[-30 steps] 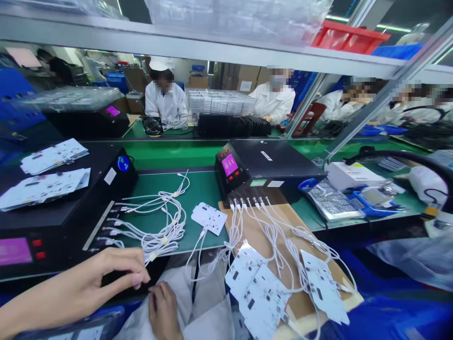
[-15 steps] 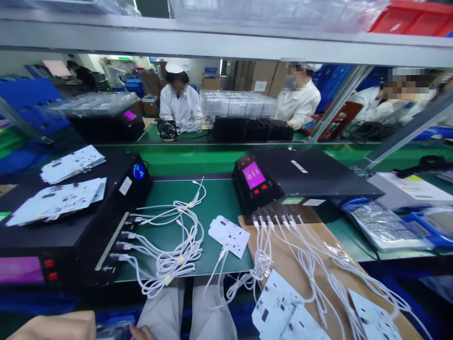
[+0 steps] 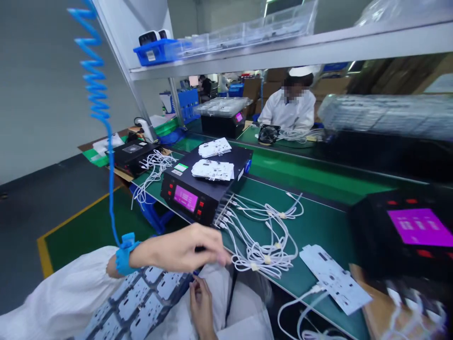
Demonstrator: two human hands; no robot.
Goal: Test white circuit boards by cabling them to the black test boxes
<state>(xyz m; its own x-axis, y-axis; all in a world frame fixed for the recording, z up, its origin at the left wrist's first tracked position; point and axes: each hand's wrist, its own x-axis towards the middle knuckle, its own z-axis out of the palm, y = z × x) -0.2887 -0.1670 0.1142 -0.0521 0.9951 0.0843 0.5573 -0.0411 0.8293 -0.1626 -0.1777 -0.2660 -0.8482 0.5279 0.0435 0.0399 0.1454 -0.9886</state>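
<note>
My left hand (image 3: 193,248), wearing a blue wrist strap (image 3: 126,255) with a coiled cord, reaches across above a dark tray (image 3: 136,309) of white circuit boards. Its fingers are bent together near the edge of the white cable bundle (image 3: 267,257); whatever they pinch, if anything, is hidden. Lower down, my right hand (image 3: 202,304) has its curled fingers against the tray's right edge. The tray rests tilted by my lap, with boards sitting in separate compartments. A single white circuit board (image 3: 334,278) lies on the green bench with a white cable plugged into it.
A black tester (image 3: 205,189) with a purple screen carries two stacks of circuit boards (image 3: 213,170). Another black tester (image 3: 399,236) stands at the right. Further left is a black box (image 3: 132,156) with cables. A shelf (image 3: 265,59) spans above; a co-worker (image 3: 288,108) sits opposite.
My view has swung left. The left hand has come up from the bottom edge over the tray, which now shows with its boards. The right hand stays low by the tray's edge.
</note>
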